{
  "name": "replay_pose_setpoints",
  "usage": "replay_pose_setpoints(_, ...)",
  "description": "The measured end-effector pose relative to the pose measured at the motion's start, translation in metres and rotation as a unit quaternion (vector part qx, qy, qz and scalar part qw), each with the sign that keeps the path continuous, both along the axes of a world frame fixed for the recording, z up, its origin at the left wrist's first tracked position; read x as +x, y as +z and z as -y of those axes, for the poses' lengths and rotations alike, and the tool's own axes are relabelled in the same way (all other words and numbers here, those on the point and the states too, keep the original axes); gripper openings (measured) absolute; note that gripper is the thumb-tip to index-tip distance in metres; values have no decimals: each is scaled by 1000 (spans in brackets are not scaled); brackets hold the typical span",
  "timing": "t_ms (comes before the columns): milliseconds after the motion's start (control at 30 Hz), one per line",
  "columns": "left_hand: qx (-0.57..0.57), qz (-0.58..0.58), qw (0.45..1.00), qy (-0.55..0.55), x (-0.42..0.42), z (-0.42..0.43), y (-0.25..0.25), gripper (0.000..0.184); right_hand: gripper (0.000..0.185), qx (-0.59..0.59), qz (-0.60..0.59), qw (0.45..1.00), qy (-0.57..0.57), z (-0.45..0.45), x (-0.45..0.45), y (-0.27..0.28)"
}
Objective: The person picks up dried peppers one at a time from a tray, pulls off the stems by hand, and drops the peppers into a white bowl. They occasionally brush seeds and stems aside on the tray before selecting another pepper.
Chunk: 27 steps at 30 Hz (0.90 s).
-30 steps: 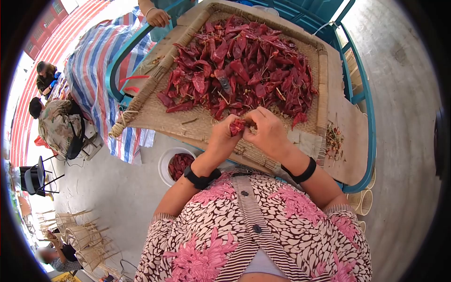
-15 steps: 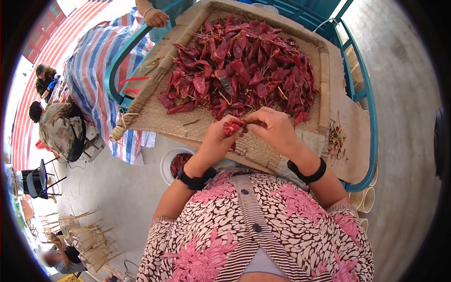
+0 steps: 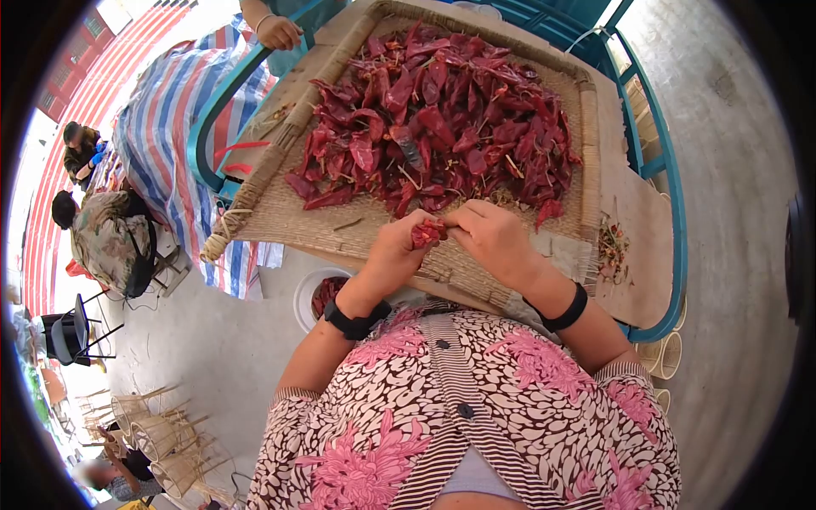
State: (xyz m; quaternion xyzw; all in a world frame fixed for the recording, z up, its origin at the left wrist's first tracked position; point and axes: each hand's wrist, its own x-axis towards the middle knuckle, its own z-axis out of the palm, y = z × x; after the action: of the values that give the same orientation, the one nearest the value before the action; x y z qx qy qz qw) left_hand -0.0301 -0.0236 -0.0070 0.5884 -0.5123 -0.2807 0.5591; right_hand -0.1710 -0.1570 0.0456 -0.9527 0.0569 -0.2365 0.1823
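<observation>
Dried red chili peppers (image 3: 450,110) lie heaped on a woven tray (image 3: 340,229) with a rolled rim. Over the tray's near edge, my left hand (image 3: 398,253) is closed around a crumpled red pepper (image 3: 427,233). My right hand (image 3: 493,238) has thumb and fingers pinched together at that pepper's right end; what lies between the fingertips is too small to make out. Below and left of my left hand, a white bucket (image 3: 303,299) holds more red peppers, partly covered by my forearm.
The tray rests on a teal metal frame (image 3: 677,255). Stem scraps (image 3: 612,248) lie at its right. Another person's hand (image 3: 279,32) is near the frame's top left. Striped sheeting (image 3: 170,110), a black chair (image 3: 72,336) and woven baskets (image 3: 174,442) stand left; several people sit there.
My right hand was slightly apart from the pepper's end, then came to it and its fingers closed up. My left hand has shifted slightly left, still round the pepper.
</observation>
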Motion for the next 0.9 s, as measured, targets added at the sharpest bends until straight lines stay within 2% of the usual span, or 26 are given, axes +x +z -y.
replay_pose_setpoints(100,-8,61,998,34,-4,4,-2,19,17,-13,10,1000,4,2,3,-1)
replay_pose_setpoints(200,-51,54,994,75,-12,7,3,15,17,17,31,999,-13,2,8,-2)
replay_pose_setpoints(300,8,-96,994,49,-18,5,5,11,18,59,45,997,-29,1,8,-3)
replay_pose_setpoints(400,15,-224,974,26,-14,6,6,14,16,83,49,995,-21,-6,5,1)
replay_pose_setpoints(500,-10,-314,949,33,-18,2,19,12,13,217,70,973,-37,-13,8,7)
replay_pose_setpoints(600,-19,-375,926,40,-18,2,17,10,13,272,60,958,-64,-15,7,9)
replay_pose_setpoints(700,-16,-426,904,35,-16,3,15,12,13,373,33,925,-69,-13,5,8)
replay_pose_setpoints(800,-35,-506,862,7,-19,3,16,12,10,528,56,846,-38,-14,2,-1)
replay_pose_setpoints(900,-55,-551,832,-41,-18,4,14,13,9,620,44,783,-7,-14,-1,5)
